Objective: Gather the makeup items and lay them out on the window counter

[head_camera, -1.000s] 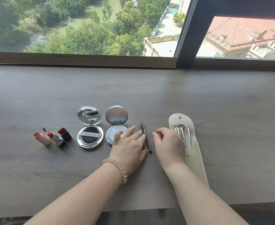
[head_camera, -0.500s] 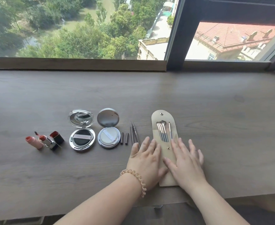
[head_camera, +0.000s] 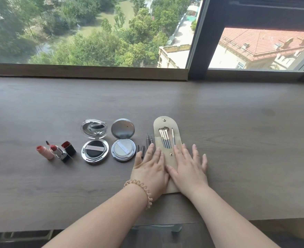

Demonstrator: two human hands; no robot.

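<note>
In the head view, both my grips lie flat and open, fingers straight, holding nothing. My left grip (head_camera: 150,169) presses on the left edge of the pouch (head_camera: 165,125) at lower centre of the frame. My right grip (head_camera: 188,169) presses on its right side, outer fingers spread onto the bench (head_camera: 237,140).

The pouch lies flat at centre frame. Its long axis runs up the frame toward the window (head_camera: 93,33), leaning slightly left at the top. The rounded flap is open and points up. The brushes (head_camera: 165,140) sit in it along the same axis, heads toward the flap.

Just left of the pouch, two pencils (head_camera: 149,141) lie parallel to it, tips up, my left fingertips touching them. Two caps (head_camera: 140,150) lie beside them. Further left are a pale compact (head_camera: 123,151) and a dark compact (head_camera: 94,151), both with lids open and raised toward the window. At far left a lipstick (head_camera: 58,152), its cap (head_camera: 68,148) and a pink tube (head_camera: 44,153) lie tilted, tops to the upper left.
</note>
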